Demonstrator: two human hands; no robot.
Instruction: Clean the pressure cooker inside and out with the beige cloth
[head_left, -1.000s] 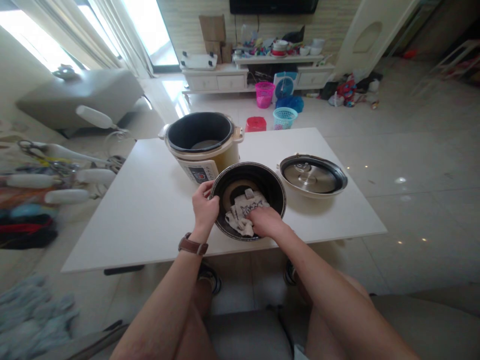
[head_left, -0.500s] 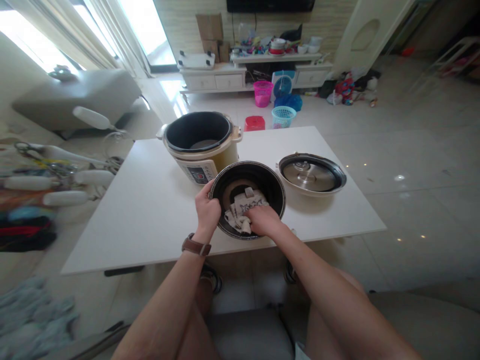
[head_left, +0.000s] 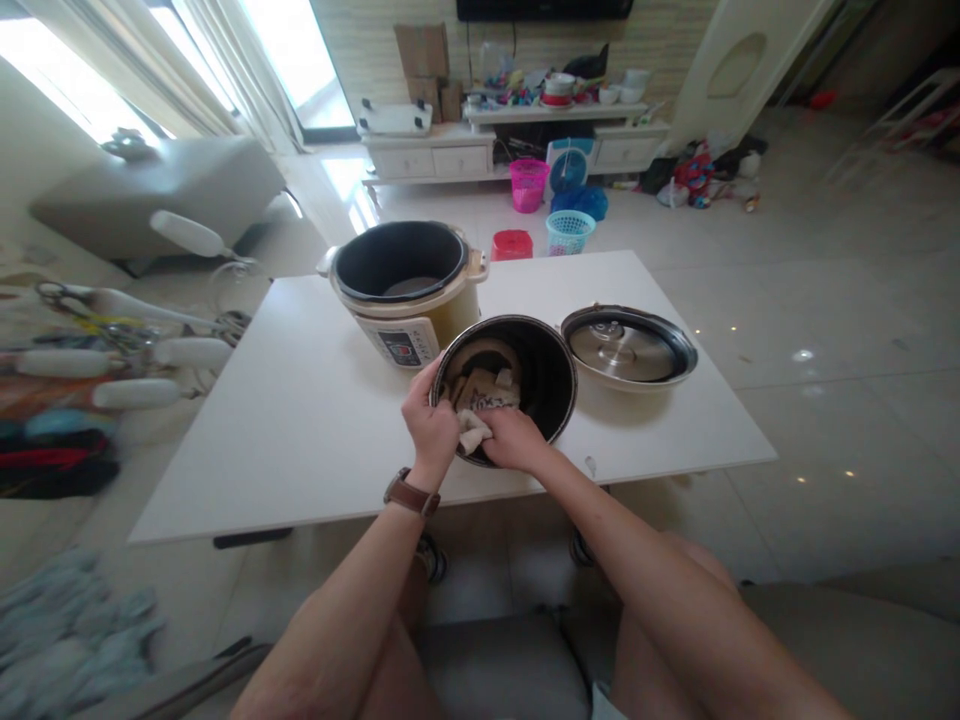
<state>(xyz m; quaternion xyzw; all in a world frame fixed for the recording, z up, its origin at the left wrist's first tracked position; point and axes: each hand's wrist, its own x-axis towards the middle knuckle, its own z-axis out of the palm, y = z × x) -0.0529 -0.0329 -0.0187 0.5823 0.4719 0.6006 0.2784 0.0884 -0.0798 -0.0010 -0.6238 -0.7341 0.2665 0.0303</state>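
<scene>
A dark inner pot is tilted toward me above the front of the white table, its mouth facing up. My left hand is closed on its left rim. Inside the pot, my right hand grips a bunched beige cloth with dark print against the lower left wall; its fingertips are hidden by the cloth. Behind the pot stands the electric pressure cooker body, open at the top, with a control panel on its front. To the right, the cooker lid lies with its metal underside up.
The white table ends just in front of me. Beyond it on the floor are a red stool, a blue basket and a pink basket. Cluttered white cabinets line the far wall.
The inner pot has shifted slightly right and tilted further, with my left hand still on its rim. My right hand has moved the cloth toward the pot's left side.
</scene>
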